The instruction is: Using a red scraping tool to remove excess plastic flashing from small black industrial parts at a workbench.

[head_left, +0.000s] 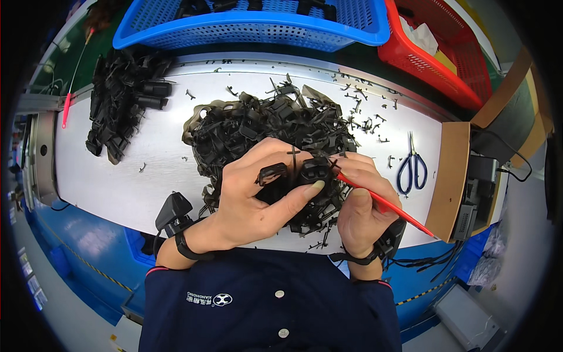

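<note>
Over the middle of the white worktable (158, 176), my left hand (249, 196) grips a small black plastic part (315, 171) between thumb and fingers. My right hand (365, 214) closes round a slim red-handled tool (394, 208), its handle slanting down to the right. The tool's front end meets the part's right side; its tip is too small to make out. Beneath and beyond both hands spreads a heap of black plastic parts (275, 120), some still on branching sprues. Black straps with small devices sit on both wrists.
A second pile of black parts (117, 102) lies at the far left. Dark blue-handled scissors (412, 171) rest right of the heap, near a cardboard box (450, 176). Small black scraps (366, 124) dot the far right. Behind stand a blue basket (252, 34) and a red basket (431, 70).
</note>
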A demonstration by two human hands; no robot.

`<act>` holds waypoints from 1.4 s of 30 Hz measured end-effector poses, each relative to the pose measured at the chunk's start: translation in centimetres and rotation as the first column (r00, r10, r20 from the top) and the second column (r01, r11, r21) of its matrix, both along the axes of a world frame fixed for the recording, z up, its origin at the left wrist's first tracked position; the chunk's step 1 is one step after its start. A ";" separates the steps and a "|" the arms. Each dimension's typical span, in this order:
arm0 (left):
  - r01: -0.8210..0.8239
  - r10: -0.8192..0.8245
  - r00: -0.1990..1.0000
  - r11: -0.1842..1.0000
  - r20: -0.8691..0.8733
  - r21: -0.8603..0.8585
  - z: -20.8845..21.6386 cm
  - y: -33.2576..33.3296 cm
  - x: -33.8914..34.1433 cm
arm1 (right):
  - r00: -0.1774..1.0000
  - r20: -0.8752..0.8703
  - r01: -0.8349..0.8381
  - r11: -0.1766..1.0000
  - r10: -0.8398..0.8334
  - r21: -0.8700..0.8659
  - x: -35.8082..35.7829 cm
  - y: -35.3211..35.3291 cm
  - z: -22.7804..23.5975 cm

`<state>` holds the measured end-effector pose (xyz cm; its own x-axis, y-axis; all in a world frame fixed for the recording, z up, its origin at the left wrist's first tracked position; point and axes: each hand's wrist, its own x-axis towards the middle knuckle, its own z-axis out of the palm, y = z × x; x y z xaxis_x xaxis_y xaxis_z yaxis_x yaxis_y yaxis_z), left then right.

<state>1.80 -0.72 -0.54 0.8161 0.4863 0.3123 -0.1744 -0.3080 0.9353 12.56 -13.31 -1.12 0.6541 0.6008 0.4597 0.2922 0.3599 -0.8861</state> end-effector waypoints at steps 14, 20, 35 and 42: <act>-0.037 0.037 0.999 0.997 -0.005 0.070 -0.5 0.1 0.0 | 0.967 0.249 0.076 0.993 -0.051 -0.091 -0.2 0.1 -0.3; -0.003 0.010 0.998 0.991 0.055 -0.130 -0.9 -0.4 0.0 | 0.858 0.503 0.194 0.974 -0.109 -0.120 0.1 0.1 0.1; 0.389 -0.349 0.921 0.816 -0.171 0.428 -1.0 -0.2 0.0 | 0.627 0.697 0.477 0.879 -0.347 0.009 1.1 0.5 -0.9; 0.014 0.006 1.000 0.780 -0.031 0.626 0.1 1.1 -0.8 | 0.691 0.584 0.592 0.797 -0.426 -0.118 2.2 0.6 -1.1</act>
<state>0.96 0.43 -0.42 0.8313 0.1886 0.5228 -0.1529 -0.8267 0.5414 14.77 -12.74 -2.23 0.6164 0.3967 0.6802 0.7829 -0.2161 -0.5834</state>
